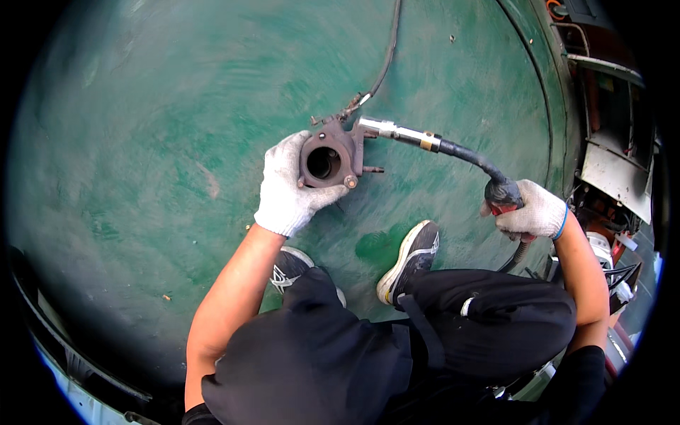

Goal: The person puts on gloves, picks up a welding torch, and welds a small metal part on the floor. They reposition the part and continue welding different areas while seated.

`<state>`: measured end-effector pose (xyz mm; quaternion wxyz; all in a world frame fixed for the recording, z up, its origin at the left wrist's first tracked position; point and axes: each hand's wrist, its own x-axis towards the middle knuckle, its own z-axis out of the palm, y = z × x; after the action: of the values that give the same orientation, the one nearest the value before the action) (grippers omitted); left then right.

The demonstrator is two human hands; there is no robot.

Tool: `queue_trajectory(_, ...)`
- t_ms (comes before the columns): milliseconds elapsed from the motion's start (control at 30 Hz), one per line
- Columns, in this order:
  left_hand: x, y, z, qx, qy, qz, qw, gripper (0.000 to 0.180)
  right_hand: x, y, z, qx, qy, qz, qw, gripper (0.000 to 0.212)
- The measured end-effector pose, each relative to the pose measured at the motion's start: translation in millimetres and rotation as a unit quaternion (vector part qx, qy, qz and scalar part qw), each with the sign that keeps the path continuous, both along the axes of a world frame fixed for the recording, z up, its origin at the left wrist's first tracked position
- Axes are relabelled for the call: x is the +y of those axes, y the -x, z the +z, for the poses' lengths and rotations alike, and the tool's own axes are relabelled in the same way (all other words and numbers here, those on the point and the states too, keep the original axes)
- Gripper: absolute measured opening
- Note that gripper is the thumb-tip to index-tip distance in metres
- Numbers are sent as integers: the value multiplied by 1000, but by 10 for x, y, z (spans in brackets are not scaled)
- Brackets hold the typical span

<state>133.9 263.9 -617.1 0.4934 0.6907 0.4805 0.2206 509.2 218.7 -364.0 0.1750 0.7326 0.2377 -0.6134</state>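
My left hand [287, 180], in a white knit glove, is closed round the left side of a rusty cast-metal housing [340, 152]. A round bore faces up, and studs stick out of its right flange. My right hand [535, 210], also gloved, wraps the black and red handle of a trigger-type hand tool [500, 193]. From that handle a bent black neck [464, 151] reaches left to a chrome tip [377, 127] with a gold-coloured ring behind it. The tip meets the flange's upper right edge; its exact contact is hidden.
A dark cable [388, 60] runs from the top down to the housing; whether it is attached, I cannot tell. My shoes [414, 258] stand on the green floor [177, 142]. Metal shelving [616, 166] lines the right side, and a dark curved edge [71, 347] lies lower left.
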Motion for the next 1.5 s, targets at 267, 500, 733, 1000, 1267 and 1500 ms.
queue_trajectory(267, 128, -18, 120, -28, 94, -13, 995, 105, -232, -179, -238, 65, -27, -70, 995, 35)
queue_trajectory(500, -460, -173, 62, 13, -54, 80, 995, 112, -139, -212, -256, 90, -41, -70, 993, 34)
queue_trajectory(733, -590, -162, 121, 51, -43, 60, 996, 123, -95, -219, -211, 96, -26, -30, 995, 36)
queue_trajectory(1000, -374, 147, 369, 144, 29, -56, 988, 121, -54, -155, -122, 108, -1, 3, 994, 36)
queue_trajectory(1267, -104, 706, 1018, 170, -65, -72, 981, 79, 50, 160, -106, 100, -26, 26, 994, 32)
queue_trajectory(1500, 417, -430, 1238, -170, -234, -168, 942, 71, -336, 377, 91, 0, -60, 18, 998, 35)
